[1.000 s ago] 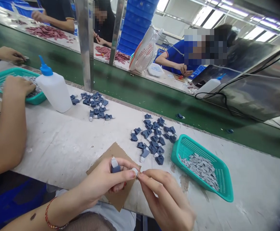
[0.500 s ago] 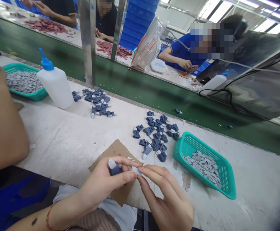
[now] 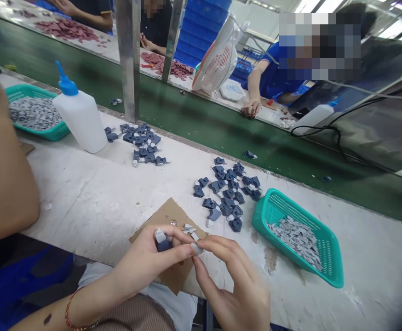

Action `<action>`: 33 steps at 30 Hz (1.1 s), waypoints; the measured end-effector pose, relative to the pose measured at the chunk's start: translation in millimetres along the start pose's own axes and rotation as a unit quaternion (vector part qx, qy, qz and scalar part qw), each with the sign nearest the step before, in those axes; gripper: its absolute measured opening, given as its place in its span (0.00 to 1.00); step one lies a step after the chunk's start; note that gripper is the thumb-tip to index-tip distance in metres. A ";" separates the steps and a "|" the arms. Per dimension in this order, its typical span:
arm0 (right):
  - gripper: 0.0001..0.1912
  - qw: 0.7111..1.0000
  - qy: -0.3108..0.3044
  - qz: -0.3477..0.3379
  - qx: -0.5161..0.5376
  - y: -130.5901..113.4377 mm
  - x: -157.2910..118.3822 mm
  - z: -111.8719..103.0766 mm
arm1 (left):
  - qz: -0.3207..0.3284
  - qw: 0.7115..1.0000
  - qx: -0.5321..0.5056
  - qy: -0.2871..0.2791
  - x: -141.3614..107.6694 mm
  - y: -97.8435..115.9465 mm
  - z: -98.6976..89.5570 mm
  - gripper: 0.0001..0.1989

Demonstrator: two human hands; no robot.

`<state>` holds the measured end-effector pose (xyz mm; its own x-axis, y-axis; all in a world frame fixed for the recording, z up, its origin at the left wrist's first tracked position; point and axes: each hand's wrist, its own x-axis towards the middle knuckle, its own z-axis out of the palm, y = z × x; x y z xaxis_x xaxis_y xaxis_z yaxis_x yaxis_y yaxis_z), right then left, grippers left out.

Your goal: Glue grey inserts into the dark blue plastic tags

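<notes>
My left hand (image 3: 152,259) is closed around a dark blue plastic part (image 3: 163,242) with a light grey tip. Its thumb and forefinger also pinch a small light grey piece (image 3: 197,249). From the other side, my right hand (image 3: 238,276) has its fingertips on that same piece, thumb just below it. Both hands are over a brown cardboard sheet (image 3: 169,209), where several loose grey slips (image 3: 189,229) lie beyond the fingers. Past the cardboard are scattered dark blue parts (image 3: 227,193) with light tips.
On the right stands a green basket (image 3: 337,269) of grey pieces. A white squeeze bottle (image 3: 82,122), another green basket (image 3: 61,133) and more blue parts (image 3: 146,140) are at left. A neighbour's arm (image 3: 11,184) rests there. Beyond the green belt (image 3: 201,124), people work.
The grey piece at my fingertips has tilted, and my right thumb has moved slightly left and down. Across the belt, a co-worker's arm has reached towards the table edge.
</notes>
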<state>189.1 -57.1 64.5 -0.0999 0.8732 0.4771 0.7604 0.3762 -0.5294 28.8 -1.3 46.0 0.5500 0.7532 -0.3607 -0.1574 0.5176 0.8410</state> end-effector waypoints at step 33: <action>0.06 0.980 -0.174 0.098 -0.007 11.7 -14.2 24.6 | -0.072 0.992 -0.099 0.019 -12.4 -11.6 -51.5 0.17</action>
<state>183.7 -57.5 34.3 -0.1619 0.9821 0.0965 0.7949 0.1878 -0.5770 -18.4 4.3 20.0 0.5470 0.6790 -0.4897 -0.2397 0.6875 0.6855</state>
